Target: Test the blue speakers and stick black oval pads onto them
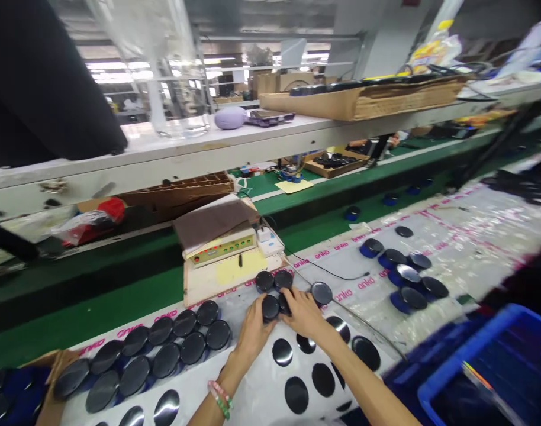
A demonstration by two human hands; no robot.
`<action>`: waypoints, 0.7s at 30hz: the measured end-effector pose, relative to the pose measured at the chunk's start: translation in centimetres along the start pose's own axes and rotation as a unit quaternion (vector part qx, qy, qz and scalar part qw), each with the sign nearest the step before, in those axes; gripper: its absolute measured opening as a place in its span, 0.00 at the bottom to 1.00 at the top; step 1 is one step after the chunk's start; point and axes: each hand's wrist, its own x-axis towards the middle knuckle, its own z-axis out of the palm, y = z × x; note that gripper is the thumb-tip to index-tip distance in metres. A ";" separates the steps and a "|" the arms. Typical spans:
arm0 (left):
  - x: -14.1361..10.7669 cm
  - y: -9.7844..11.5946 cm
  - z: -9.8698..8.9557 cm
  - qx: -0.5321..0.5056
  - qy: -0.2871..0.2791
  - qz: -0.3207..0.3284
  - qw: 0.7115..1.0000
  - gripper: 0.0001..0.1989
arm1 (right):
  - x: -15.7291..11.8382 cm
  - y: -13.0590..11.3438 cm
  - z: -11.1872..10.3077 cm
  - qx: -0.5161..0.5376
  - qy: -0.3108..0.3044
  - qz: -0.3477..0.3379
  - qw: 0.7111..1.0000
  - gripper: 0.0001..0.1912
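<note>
My left hand (pixel 253 328) is curled round the outer side of a round black-topped puck (pixel 270 308). Right beside it, my right hand (pixel 302 315) has its fingers closed on a second black-topped puck (pixel 285 305), mostly hidden by them. Just behind these stand two more pucks, one on the left (pixel 264 281) and one on the right (pixel 283 278). Another puck (pixel 321 293) sits to the right of my right hand. A double row of black-topped pucks (pixel 166 360) runs to the left of my left hand.
Flat black discs (pixel 296 395) lie on the white sheet near me. A control box (pixel 224 247) stands behind my hands, by a green conveyor (pixel 297 222). More blue-sided pucks (pixel 392 258) sit at right, above a blue crate (pixel 488 355). A shelf (pixel 235 139) spans overhead.
</note>
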 end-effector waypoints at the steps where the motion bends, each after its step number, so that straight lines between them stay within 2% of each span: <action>1: -0.1 -0.2 0.1 -0.007 0.001 0.006 1.000 0.31 | 0.1 -0.2 -0.2 0.000 -0.009 -0.006 1.000 0.25; 7: 0.8 -1.0 0.3 -0.038 -0.024 0.026 0.999 0.32 | 0.3 1.2 -1.6 0.014 -0.085 -0.056 0.995 0.19; 11: 1.3 -1.3 0.0 -0.047 -0.034 0.026 0.998 0.32 | 0.4 1.8 -2.3 0.048 -0.095 -0.074 0.992 0.17; 15: 1.6 -0.8 0.8 -0.060 -0.027 0.020 0.998 0.32 | 0.0 2.0 -3.5 0.101 -0.029 -0.065 0.992 0.15; 19: 1.6 1.6 2.4 -0.077 -0.040 0.035 0.996 0.33 | -0.8 2.4 -4.9 0.182 0.089 -0.036 0.979 0.12; 21: 1.7 2.9 2.7 -0.079 -0.058 0.046 0.994 0.34 | -0.8 2.6 -5.3 0.230 0.126 -0.027 0.965 0.11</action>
